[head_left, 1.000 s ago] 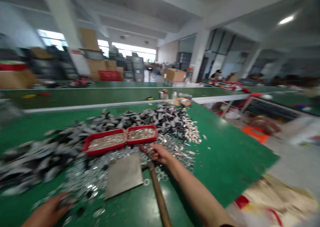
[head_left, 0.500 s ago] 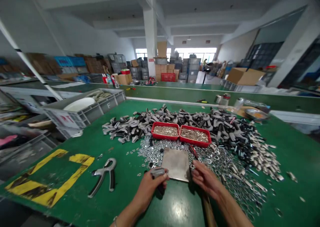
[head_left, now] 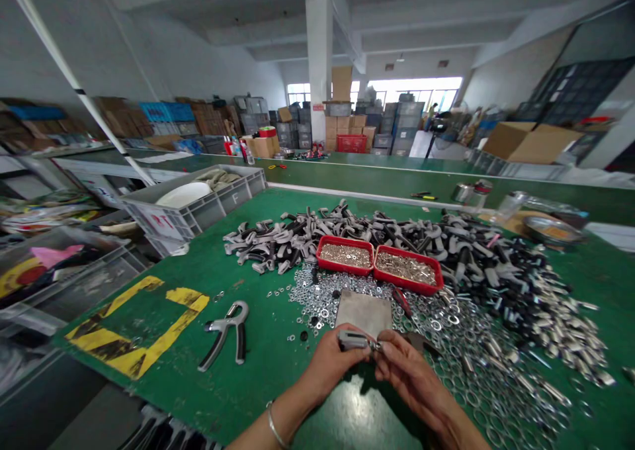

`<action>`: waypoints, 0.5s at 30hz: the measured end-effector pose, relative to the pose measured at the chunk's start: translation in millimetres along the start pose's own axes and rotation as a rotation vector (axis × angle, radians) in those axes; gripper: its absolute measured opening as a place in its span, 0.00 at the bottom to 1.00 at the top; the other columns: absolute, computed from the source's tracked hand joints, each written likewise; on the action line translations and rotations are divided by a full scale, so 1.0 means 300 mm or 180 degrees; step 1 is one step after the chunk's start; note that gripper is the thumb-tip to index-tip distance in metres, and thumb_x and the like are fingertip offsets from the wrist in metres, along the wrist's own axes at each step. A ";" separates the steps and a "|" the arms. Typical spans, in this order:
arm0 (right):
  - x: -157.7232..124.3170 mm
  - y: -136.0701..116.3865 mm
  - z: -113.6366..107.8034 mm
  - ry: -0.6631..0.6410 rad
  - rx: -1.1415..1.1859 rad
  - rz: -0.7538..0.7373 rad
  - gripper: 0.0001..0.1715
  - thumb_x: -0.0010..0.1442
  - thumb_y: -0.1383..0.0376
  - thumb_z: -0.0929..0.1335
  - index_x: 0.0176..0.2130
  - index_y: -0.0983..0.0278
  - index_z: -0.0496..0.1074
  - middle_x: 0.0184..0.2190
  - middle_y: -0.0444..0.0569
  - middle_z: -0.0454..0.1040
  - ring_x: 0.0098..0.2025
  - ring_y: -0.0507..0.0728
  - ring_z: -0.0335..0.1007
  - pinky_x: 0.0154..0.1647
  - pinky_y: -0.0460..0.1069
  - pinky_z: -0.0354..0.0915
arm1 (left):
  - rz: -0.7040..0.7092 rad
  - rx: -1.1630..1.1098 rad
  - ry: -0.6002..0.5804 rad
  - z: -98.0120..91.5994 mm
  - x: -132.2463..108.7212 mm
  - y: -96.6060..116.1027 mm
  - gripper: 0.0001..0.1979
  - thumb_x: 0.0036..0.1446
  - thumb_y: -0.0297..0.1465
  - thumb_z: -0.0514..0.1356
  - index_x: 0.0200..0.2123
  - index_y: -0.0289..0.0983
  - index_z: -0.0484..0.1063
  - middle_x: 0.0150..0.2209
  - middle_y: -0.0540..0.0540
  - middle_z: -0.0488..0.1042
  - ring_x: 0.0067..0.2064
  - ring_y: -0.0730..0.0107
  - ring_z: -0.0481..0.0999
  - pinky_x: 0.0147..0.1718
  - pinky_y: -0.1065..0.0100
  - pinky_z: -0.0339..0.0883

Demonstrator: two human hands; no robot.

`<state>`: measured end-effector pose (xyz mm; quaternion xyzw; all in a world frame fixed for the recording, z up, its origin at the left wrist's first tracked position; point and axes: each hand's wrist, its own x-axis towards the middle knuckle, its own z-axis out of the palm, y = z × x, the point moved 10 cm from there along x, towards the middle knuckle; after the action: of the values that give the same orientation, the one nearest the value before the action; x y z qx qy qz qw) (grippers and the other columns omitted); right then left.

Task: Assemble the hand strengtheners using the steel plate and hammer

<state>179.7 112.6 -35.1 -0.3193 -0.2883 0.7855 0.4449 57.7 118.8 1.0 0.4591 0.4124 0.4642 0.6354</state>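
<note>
My left hand (head_left: 330, 362) is closed around a grey-and-black plastic handle (head_left: 353, 339), its end pointing right. Against that end, my right hand (head_left: 404, 370) pinches a small shiny metal piece (head_left: 378, 346), too small to name. Both hands meet just in front of a square metal plate (head_left: 364, 310), which they partly cover. Beside the right hand's fingers lies a dark metal tool part (head_left: 421, 344), mostly hidden. A hand grip exerciser (head_left: 229, 331) with grey-and-black handles rests on the green table to the left.
Two red trays (head_left: 409, 284) of small metal parts stand behind the plate. Around them spread loose washers (head_left: 466, 364), piled handles (head_left: 278, 241) and metal cylinders (head_left: 570, 344). Red-handled pliers (head_left: 401, 300) lie near the plate. A grey crate (head_left: 198, 218) stands at the left edge.
My right hand has come left to meet the handle in my left hand, and now pinches a small metal piece at its end. The view has shifted somewhat.
</note>
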 end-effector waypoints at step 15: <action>0.035 -0.042 0.089 -0.0515 -0.0229 -0.0095 0.11 0.56 0.62 0.75 0.39 0.61 0.73 0.27 0.43 0.69 0.27 0.50 0.62 0.29 0.48 0.67 | 0.0109 0.0476 0.0718 -0.044 0.012 0.073 0.07 0.51 0.34 0.65 0.32 0.39 0.72 0.30 0.48 0.76 0.33 0.63 0.75 0.35 0.66 0.67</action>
<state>161.8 123.0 -11.7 -0.2662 -0.3561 0.7911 0.4201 41.2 128.1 18.7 0.4570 0.5067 0.4916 0.5411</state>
